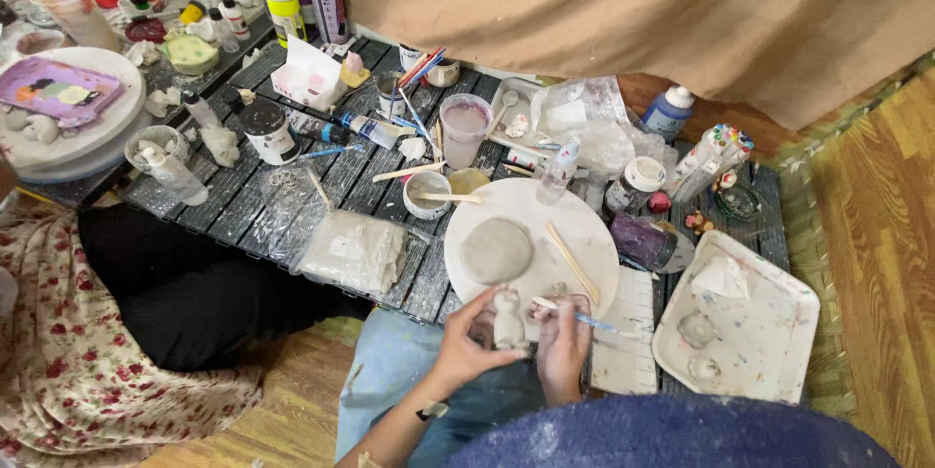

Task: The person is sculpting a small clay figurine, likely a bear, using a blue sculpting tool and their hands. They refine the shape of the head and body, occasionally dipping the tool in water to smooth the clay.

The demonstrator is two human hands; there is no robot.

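Down low, left hand (pixel 466 346) curled around small grey clay figure (pixel 507 320), right hand (pixel 562 346) pinching blue-handled brush (pixel 582 318) beside it, flat clay disc (pixel 496 251) on round white board (pixel 584 224) just above.

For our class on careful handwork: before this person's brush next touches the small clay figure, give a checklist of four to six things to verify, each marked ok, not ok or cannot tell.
1. Figure held securely: ok. The left hand wraps the small clay figure, which stands upright.
2. Brush in hand: ok. The right hand holds the blue-handled brush.
3. Brush tip loaded: cannot tell, too small to see.
4. Support beneath: ok. The figure is over the near edge of the round white board.
5. Flat clay disc out of the way: ok, it lies apart from both hands.
6. Water cup within sight: ok, upright beyond the board.
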